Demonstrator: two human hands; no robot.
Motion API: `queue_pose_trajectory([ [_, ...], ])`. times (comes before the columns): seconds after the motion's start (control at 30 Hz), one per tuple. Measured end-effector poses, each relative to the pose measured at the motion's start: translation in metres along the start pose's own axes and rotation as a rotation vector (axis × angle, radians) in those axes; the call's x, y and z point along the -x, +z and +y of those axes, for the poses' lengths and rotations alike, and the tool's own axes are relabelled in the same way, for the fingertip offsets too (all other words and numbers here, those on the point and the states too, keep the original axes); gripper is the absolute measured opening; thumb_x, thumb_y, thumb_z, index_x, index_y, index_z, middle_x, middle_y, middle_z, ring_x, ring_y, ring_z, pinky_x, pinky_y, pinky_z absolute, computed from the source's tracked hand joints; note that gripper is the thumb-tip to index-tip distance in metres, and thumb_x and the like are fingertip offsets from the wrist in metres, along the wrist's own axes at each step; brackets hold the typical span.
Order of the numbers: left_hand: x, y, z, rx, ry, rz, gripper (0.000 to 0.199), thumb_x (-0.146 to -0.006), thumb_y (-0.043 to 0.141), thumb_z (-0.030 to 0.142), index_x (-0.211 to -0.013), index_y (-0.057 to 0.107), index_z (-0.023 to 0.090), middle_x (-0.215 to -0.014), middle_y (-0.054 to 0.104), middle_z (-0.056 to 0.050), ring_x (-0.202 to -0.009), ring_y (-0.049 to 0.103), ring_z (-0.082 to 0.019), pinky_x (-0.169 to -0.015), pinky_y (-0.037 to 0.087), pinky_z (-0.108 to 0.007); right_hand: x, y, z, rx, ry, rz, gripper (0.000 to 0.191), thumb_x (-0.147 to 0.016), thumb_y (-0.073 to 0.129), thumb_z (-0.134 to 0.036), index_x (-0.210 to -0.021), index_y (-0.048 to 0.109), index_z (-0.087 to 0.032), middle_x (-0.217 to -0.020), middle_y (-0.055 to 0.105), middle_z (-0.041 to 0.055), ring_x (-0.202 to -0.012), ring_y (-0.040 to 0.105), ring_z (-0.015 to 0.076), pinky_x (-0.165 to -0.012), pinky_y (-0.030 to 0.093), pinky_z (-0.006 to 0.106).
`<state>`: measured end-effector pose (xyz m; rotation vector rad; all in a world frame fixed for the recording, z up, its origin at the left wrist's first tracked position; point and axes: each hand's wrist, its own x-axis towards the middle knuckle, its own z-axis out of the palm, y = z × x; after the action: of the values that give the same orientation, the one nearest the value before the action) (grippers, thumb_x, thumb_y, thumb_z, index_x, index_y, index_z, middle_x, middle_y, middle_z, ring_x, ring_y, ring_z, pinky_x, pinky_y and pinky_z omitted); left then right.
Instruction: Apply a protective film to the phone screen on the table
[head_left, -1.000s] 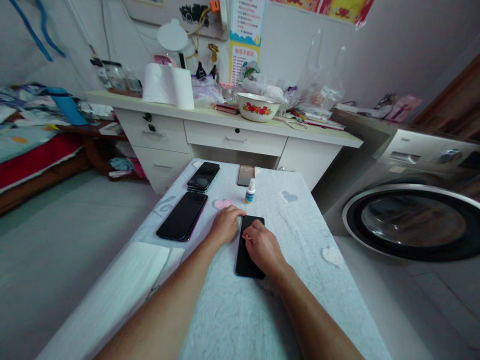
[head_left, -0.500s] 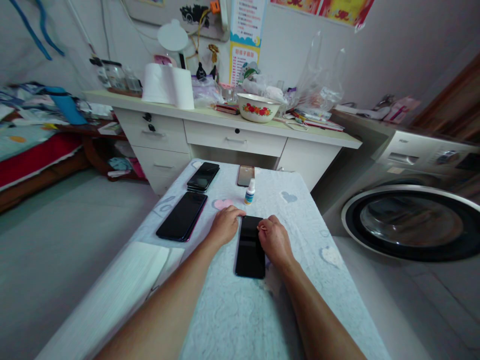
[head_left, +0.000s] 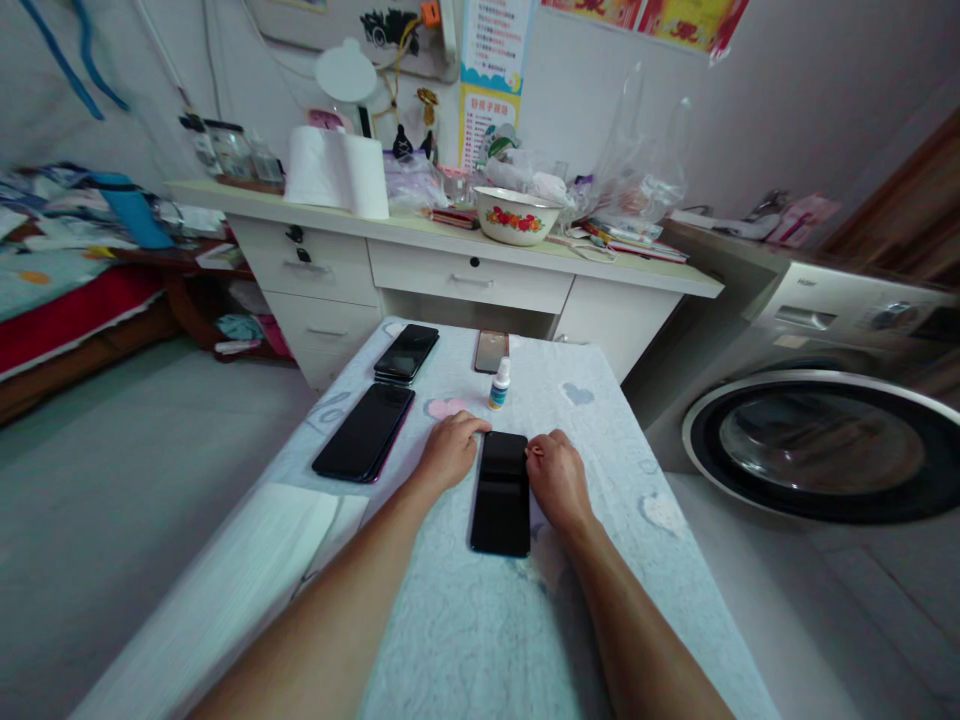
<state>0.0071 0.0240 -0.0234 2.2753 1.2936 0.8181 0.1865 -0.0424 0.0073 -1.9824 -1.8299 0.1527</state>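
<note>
A black smartphone (head_left: pixel 500 505) lies flat, dark screen up, on the patterned cloth. My left hand (head_left: pixel 452 447) rests at its upper left corner, fingers curled and pressed against the edge. At the phone's upper right edge, my right hand (head_left: pixel 556 478) is closed in a pinch; whatever is between its fingertips is too small to make out. Just beyond the phone stands a small white spray bottle (head_left: pixel 500 385) with a blue and yellow label. To the left lie a larger dark phone (head_left: pixel 365 434) and a stack of phones (head_left: pixel 406 352). Farther back is a brownish phone or case (head_left: pixel 492 351).
The cloth-covered table (head_left: pixel 555 640) reaches a white desk (head_left: pixel 420 262) holding a floral bowl (head_left: pixel 517 215), paper rolls (head_left: pixel 365 178) and plastic bags. A washing machine (head_left: pixel 817 310) with a round door stands at right. A bed (head_left: pixel 67 320) is at left.
My right hand has shifted slightly to the right, from over the screen to the phone's right edge. My left hand and the phone have stayed in place.
</note>
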Motion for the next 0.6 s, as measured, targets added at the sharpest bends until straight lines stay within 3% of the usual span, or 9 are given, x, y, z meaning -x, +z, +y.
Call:
queue_pose_trajectory([
  [0.6,0.0,0.001,-0.001,0.015,0.003,0.004,0.041,-0.076,0.042,0.002,-0.103,0.068,0.019,-0.104,0.065,-0.006,-0.102,0.059,-0.018,-0.096,0.046,-0.032,0.01,0.002,-0.022,-0.006,-0.157,-0.074,0.017,-0.085,0.049,-0.011,-0.087,0.064,-0.019,-0.09,0.056,0.0032,-0.075,0.055,0.012,-0.069,0.038,0.021],
])
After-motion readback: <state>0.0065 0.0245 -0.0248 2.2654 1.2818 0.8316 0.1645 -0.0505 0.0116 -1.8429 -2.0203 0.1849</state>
